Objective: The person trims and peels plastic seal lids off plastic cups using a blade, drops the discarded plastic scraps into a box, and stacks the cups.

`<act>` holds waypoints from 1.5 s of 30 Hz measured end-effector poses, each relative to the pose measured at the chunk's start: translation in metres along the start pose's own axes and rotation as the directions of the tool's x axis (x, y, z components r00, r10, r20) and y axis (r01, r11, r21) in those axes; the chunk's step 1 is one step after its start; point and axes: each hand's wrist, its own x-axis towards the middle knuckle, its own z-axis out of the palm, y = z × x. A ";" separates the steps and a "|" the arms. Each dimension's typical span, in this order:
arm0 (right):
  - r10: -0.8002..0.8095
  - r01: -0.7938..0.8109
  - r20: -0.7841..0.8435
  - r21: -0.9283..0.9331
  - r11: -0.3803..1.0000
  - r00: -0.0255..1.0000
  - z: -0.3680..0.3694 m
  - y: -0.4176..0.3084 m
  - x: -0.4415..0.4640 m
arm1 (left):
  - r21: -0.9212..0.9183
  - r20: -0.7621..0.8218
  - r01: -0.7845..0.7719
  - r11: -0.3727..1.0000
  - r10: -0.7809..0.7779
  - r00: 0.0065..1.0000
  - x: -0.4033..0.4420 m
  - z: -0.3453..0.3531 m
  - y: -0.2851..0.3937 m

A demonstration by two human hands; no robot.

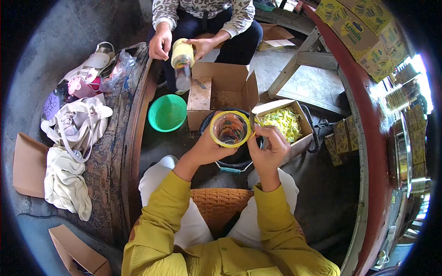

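Note:
My left hand is wrapped round a clear plastic cup with a yellow rim, its open mouth tilted up towards me. Dark and reddish colours show inside; whether several cups are nested there I cannot tell. At the right side of the rim, my right hand pinches a thin dark blade, which looks like a knife and stands upright against the edge. Its handle is hidden by my fingers. Below the cup is a black bucket with a pale blue grip on its handle.
Yellow-green shreds fill a carton at the right. An open cardboard box and a green basin lie ahead. Opposite, another person's hands hold a yellow-rimmed cup stack. Bags rest on the left bench.

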 end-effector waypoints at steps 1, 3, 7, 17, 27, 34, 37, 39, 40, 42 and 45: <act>0.001 -0.001 -0.003 -0.009 1.000 1.000 0.001 -0.001 0.000 | 0.005 0.013 -0.002 1.000 0.002 1.000 0.000 -0.001 -0.001; 0.004 -0.004 0.000 -0.014 1.000 1.000 0.001 -0.001 -0.001 | 0.058 0.029 -0.014 0.998 0.012 0.999 -0.001 -0.001 0.002; -0.013 0.012 0.034 0.005 1.000 0.999 0.000 0.004 0.001 | -0.037 0.034 0.086 0.996 -0.085 0.996 -0.002 -0.001 0.007; -0.017 0.009 0.145 0.056 0.998 0.989 -0.002 0.009 0.003 | -0.035 0.147 0.141 0.989 -0.135 0.980 -0.003 -0.013 0.007; 0.051 -0.050 -0.002 0.080 0.996 0.999 0.006 0.010 -0.002 | -0.233 0.015 0.115 0.966 -0.115 0.993 -0.001 -0.010 0.002; 0.026 -0.026 -0.003 0.042 0.999 1.000 0.005 0.009 -0.002 | -0.195 -0.036 0.023 0.981 -0.031 0.999 -0.002 -0.011 0.004; 0.019 -0.019 0.006 0.025 1.000 1.000 0.005 0.007 -0.002 | -0.225 -0.051 0.025 0.974 -0.038 0.998 -0.001 -0.011 0.003; 0.020 -0.020 0.007 0.025 0.999 1.000 0.006 0.006 -0.003 | -0.253 -0.077 0.019 0.967 -0.040 0.996 -0.001 -0.009 0.004; 0.023 -0.024 0.007 0.033 0.999 1.000 0.006 0.007 -0.003 | -0.208 -0.091 0.007 0.978 -0.026 0.996 -0.001 -0.008 0.002; 0.021 -0.022 0.009 0.035 0.999 1.000 0.008 0.007 -0.004 | -0.114 -0.117 -0.015 0.993 0.002 0.993 -0.001 -0.007 -0.001; 0.026 -0.026 0.016 0.013 1.000 1.000 0.008 0.008 -0.004 | 0.089 -0.091 -0.056 0.995 0.064 0.994 0.003 -0.007 0.002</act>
